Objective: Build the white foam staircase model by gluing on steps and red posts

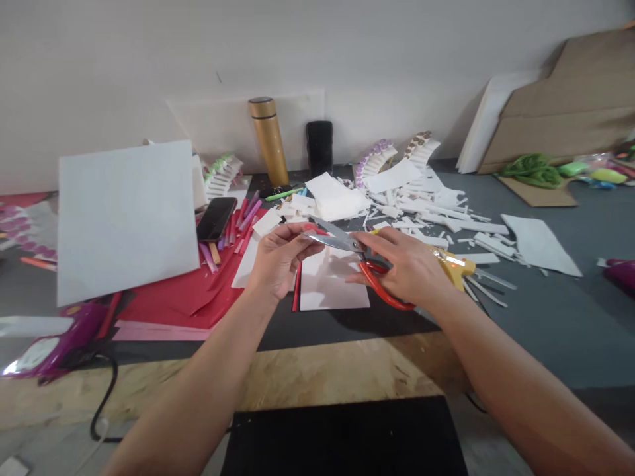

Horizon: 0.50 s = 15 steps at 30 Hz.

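My right hand grips a pair of scissors by its red handles, the blades parted and pointing left. Pinched between the thumb and fingers of my left hand is a small red piece of paper, lying between the scissor blades. How far the blades reach into it is hard to make out. Below both hands a white sheet lies on the dark table, with a thin red strip along its left edge. Just behind my right hand lies a yellow glue gun, partly hidden.
White paper scraps cover the table behind my hands. To the left are red sheets, a phone, a large white board and a purple corded tool. A gold bottle stands near the wall; cardboard leans at right.
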Available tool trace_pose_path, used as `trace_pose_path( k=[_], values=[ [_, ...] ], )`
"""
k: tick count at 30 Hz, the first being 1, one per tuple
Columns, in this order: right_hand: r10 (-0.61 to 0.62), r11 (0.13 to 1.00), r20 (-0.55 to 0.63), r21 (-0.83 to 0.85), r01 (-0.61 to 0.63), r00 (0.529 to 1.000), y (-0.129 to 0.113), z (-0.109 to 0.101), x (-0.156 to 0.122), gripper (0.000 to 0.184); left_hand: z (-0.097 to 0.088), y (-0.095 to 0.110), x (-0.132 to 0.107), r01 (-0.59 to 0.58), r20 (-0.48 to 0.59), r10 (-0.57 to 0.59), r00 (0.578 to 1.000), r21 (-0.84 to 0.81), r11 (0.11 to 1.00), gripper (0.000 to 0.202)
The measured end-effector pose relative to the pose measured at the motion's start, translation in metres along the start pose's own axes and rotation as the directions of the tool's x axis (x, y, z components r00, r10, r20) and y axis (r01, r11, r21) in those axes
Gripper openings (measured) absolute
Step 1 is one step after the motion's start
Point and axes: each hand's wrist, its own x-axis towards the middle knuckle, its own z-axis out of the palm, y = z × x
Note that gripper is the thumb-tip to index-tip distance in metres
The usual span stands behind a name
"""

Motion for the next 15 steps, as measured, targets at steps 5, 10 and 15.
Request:
trace_pose_path(
  k=[5, 10, 15],
  values=[
    [0.004, 1.0, 0.011, -0.005, -0.004, 1.0, -0.0003, 0.0028, -0.0005, 0.071, 0.0014, 0.0001, -0.0001, -0.011, -0.005, 0.011, 1.0, -0.006, 1.0, 0.021],
    [0.004, 1.0, -0.003, -0.017, -0.004, 1.0, -0.0011, 0.005, -0.001, 0.067, 0.001, 0.0001, -0.0002, -0.009, 0.009, 0.009, 1.0, 0.007, 1.0, 0.023],
    [0.009, 1.0, 0.006, 0.004, -0.009, 1.0, -0.0006, 0.006, -0.0011, 0.063, -0.001, -0.001, 0.0009, -0.025, 0.014, 0.025, 1.0, 0.038, 0.999, 0.022]
  ],
)
